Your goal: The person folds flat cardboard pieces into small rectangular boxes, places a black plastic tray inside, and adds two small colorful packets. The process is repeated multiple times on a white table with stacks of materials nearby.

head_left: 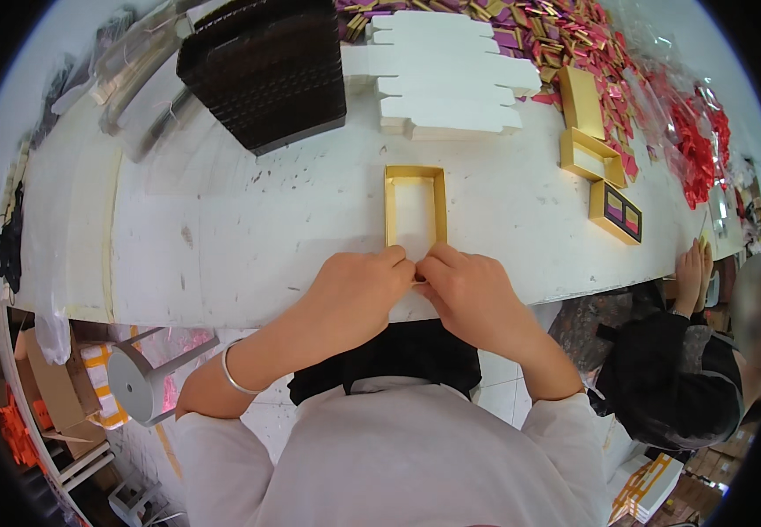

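Note:
A shallow gold box tray [439, 202] with a pale inside lies on the white table, its long sides pointing away from me. Its near end is covered by my fingers. At the near left corner, my left hand [358, 285] is closed with the fingertips pinched on the tray. My right hand [470, 285] grips the near right corner the same way. Both sets of fingertips almost meet at the middle of that end, so the exact fold or edge between them is hidden.
Beyond the tray are a stack of flat white card blanks [442, 75] and a black stack [266, 79]. To the right stand a gold lid [580, 101], an open gold tray [565, 151] and a filled gold box [605, 223]. A co-worker [670, 378] sits at right.

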Demonstrator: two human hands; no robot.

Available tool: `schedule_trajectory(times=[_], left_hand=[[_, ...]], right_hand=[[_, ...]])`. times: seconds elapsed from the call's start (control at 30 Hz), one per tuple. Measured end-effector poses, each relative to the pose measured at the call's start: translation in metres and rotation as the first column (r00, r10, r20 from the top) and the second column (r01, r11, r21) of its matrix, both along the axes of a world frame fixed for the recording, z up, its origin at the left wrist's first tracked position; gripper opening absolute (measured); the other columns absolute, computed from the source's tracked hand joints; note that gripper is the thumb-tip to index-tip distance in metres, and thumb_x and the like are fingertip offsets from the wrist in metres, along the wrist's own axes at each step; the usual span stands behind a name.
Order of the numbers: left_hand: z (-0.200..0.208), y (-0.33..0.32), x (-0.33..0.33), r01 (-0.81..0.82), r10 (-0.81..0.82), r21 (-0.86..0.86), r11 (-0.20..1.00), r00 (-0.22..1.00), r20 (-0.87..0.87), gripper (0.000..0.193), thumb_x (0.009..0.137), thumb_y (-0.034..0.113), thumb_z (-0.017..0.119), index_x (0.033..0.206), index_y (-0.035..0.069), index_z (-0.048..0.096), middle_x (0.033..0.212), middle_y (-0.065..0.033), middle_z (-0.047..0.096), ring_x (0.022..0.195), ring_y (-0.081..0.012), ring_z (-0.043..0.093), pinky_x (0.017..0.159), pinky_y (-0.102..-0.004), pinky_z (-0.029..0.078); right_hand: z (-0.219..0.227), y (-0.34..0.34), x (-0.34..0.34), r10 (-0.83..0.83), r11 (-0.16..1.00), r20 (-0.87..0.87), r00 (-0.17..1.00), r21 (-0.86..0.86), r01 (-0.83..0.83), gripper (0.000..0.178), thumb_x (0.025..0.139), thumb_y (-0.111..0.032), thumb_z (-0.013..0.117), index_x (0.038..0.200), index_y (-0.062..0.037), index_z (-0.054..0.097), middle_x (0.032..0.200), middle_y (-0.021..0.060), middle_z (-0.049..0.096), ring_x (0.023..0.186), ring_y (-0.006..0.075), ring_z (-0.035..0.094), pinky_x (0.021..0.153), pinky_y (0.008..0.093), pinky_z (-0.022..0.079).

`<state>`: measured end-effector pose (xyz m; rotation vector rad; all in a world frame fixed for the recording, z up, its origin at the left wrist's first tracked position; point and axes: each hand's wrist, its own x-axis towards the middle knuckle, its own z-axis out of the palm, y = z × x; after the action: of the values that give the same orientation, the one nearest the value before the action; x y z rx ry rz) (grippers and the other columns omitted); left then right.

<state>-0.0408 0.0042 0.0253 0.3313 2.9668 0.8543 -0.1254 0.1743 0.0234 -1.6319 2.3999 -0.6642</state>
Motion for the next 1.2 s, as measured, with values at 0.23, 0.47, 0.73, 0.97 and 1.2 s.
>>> schedule_trajectory(times=[0.23,0.47,0.73,0.97,1.2], left_hand=[[0.003,-0.007,-0.004,0.037,-0.037,0.077,0.996,0.999,-0.003,0.012,0.076,0.01,0.066,0.083,0.003,0.06,0.082,-0.0091,0.055,0.077,-0.0266,0.058,0.064,-0.0371,0.049],[0.002,0.006,0.005,-0.039,0.022,-0.12,0.992,0.991,-0.136,0.037,0.07,0.038,0.076,0.084,0.007,0.061,0.085,-0.0053,0.049,0.083,-0.0246,0.05,0.07,-0.0349,0.041],[0.009,-0.027,-0.028,0.015,-0.002,0.073,0.997,0.984,-0.179,0.056,0.066,0.018,0.081,0.114,0.006,0.055,0.126,-0.0169,0.052,0.111,-0.0348,0.053,0.091,-0.0397,0.045],[-0.007,-0.037,-0.053,-0.021,0.026,0.125,0.992,0.999,-0.042,0.068,0.065,0.017,0.082,0.123,0.004,0.049,0.122,-0.0151,0.055,0.113,-0.0327,0.051,0.094,-0.0397,0.042],[-0.009,-0.033,-0.055,0.025,0.012,0.161,0.987,0.974,-0.228,0.067,0.066,0.02,0.082,0.123,0.006,0.049,0.118,-0.013,0.055,0.11,-0.0311,0.051,0.096,-0.0414,0.038]], right_hand=[[-0.005,0.003,0.013,-0.016,0.999,-0.115,0.993,0.037,0.02,0.02,0.063,0.002,0.064,0.079,-0.0031,0.053,0.077,0.008,0.049,0.068,0.0253,0.056,0.056,0.0346,0.045],[0.011,0.019,-0.01,0.115,0.987,0.266,0.957,-0.136,-0.08,0.028,0.072,-0.003,0.067,0.099,-0.0035,0.06,0.106,0.0117,0.054,0.081,0.0279,0.059,0.068,0.0361,0.048],[-0.009,0.051,-0.053,0.053,0.99,-0.086,0.995,-0.122,-0.063,0.036,0.075,-0.019,0.073,0.106,-0.0058,0.06,0.102,0.0105,0.055,0.088,0.0279,0.055,0.076,0.0366,0.044],[0.018,0.066,-0.097,-0.244,0.854,0.003,0.97,-0.474,0.217,0.027,0.083,-0.009,0.068,0.108,-0.0023,0.06,0.093,0.0105,0.06,0.082,0.0249,0.058,0.074,0.0348,0.047],[0.052,0.027,-0.198,-0.415,0.732,0.033,0.909,-0.581,0.356,0.012,0.083,-0.001,0.063,0.095,-0.0004,0.062,0.087,0.013,0.06,0.076,0.0281,0.06,0.065,0.0363,0.048]])
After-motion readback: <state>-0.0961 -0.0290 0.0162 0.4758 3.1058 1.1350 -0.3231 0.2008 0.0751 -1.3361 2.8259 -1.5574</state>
